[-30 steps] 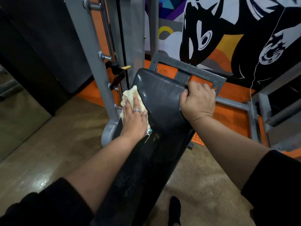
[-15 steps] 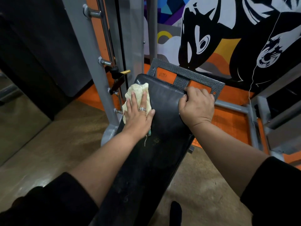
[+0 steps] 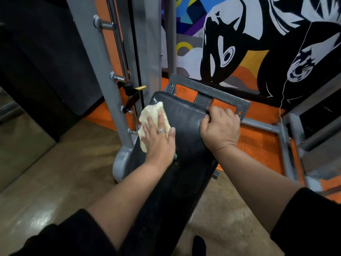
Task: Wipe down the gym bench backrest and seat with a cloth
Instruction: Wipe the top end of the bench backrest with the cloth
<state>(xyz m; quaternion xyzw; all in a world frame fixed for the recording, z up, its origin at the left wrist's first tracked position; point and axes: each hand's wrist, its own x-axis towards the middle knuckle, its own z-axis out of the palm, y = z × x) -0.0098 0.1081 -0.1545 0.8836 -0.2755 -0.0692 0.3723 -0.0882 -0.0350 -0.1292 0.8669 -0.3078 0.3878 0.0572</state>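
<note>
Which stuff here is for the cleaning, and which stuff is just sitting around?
For the cleaning:
- cloth, pressed flat under the left hand
- black bench pad, being wiped
- right hand, fingers curled over the pad's far edge

Just there:
- grey metal post with pegs
- grey metal plate behind the pad
- painted wall
- orange mat

Bench pad (image 3: 184, 126) smooth glossy black vinyl; cloth (image 3: 153, 111) crumpled cream fabric; frame (image 3: 217, 93) hammered grey metal.

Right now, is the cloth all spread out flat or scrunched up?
Scrunched up. The cloth bunches in lumpy folds under the left hand, whose flat fingers press it onto the bench pad.
</note>
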